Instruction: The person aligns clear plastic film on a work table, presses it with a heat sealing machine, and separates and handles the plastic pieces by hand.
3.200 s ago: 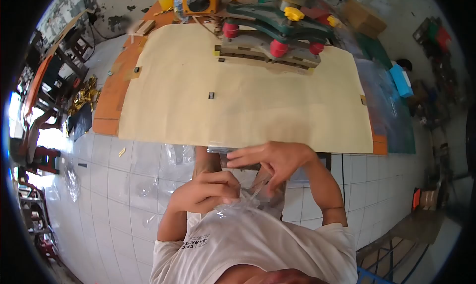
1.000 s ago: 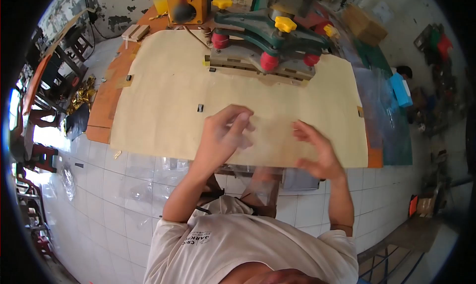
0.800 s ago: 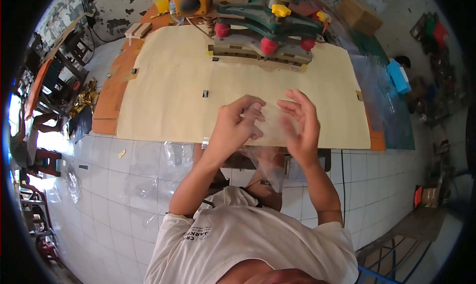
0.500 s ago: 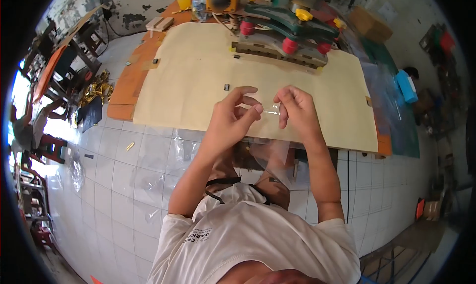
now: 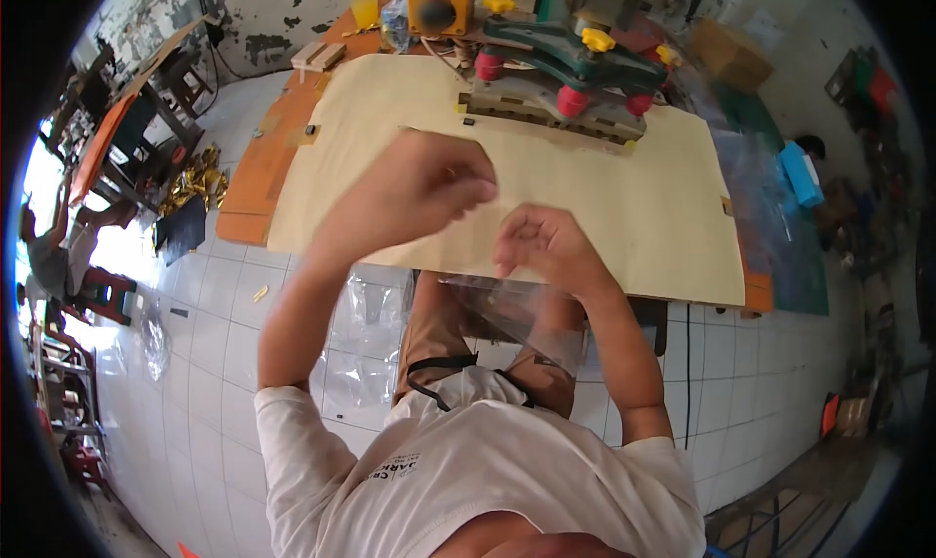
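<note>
My left hand is raised over the left middle of the cream sheet on the table, blurred by motion. Its fingers curl in towards the thumb, and whatever they pinch is too blurred to see. Lower and to the right, near the sheet's front edge, my right hand is closed with bent fingers. I cannot make out anything between them. Clear plastic film hangs over my lap below the right hand. A small black piece lies on the sheet beyond my hands.
A dark green frame with yellow knobs and red feet stands at the back, by a yellow box. Wooden blocks and a cup of orange liquid are at back left. Another person is at far left.
My hands have moved apart. The left rose up and left, covering the small black piece near it; the right shifted down and left. The shiny clear strip between them no longer shows.
</note>
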A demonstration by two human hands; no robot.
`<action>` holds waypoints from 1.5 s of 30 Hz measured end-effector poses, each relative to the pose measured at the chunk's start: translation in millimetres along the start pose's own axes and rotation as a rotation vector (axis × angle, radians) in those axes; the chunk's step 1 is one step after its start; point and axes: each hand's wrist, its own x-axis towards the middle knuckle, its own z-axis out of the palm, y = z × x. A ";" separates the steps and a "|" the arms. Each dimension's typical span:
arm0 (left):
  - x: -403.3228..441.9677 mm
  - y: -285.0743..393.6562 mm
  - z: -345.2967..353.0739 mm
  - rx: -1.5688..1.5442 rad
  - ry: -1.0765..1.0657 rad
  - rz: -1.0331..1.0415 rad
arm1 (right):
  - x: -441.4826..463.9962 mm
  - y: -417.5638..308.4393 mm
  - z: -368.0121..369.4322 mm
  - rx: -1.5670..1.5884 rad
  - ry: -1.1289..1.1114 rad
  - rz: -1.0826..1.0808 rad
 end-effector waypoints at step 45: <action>-114.1 27.8 -312.7 0.548 0.887 0.116 | -193.3 185.2 -15.8 -0.379 -0.716 0.314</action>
